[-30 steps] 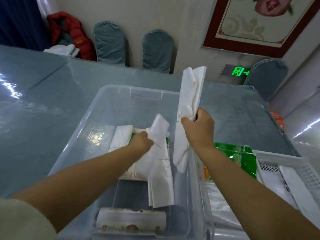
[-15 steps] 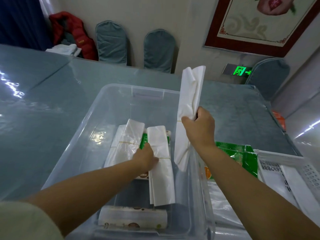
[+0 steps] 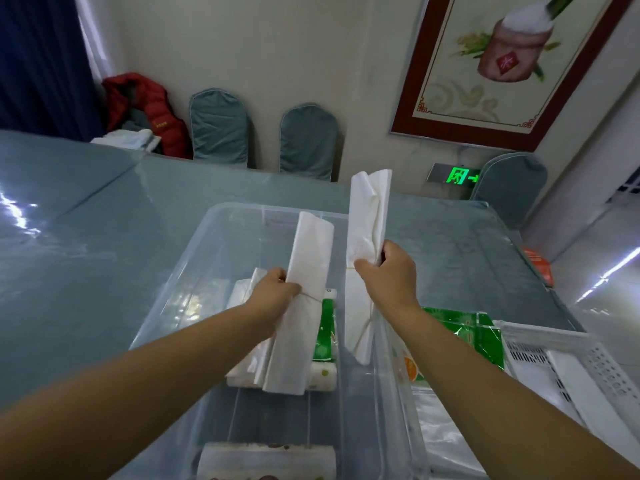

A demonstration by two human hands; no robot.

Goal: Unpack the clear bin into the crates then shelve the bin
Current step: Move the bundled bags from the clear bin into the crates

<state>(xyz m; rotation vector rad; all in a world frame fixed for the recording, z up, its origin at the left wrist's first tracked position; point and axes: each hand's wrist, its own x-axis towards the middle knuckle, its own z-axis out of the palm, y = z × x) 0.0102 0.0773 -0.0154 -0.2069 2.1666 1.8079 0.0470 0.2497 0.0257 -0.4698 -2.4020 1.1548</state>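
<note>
Standing upright over the clear bin (image 3: 194, 271), one banded bundle of white plastic bags (image 3: 304, 306) is gripped by the left hand (image 3: 275, 294), another bundle (image 3: 367, 216) by the right hand (image 3: 389, 271); a white crate (image 3: 554, 344) is seen just beside the bin, to the right

head cam, fwd-down, close over bin (image 3: 194, 258)

We see white folded bundles (image 3: 304, 303) tied with yellow bands, a clear bin (image 3: 180, 271), a green pack (image 3: 325, 330) inside, a grey-blue desk (image 3: 104, 237), a white perforated crate (image 3: 561, 362), a red jacket (image 3: 145, 109), a red-framed picture (image 3: 512, 67)
</note>
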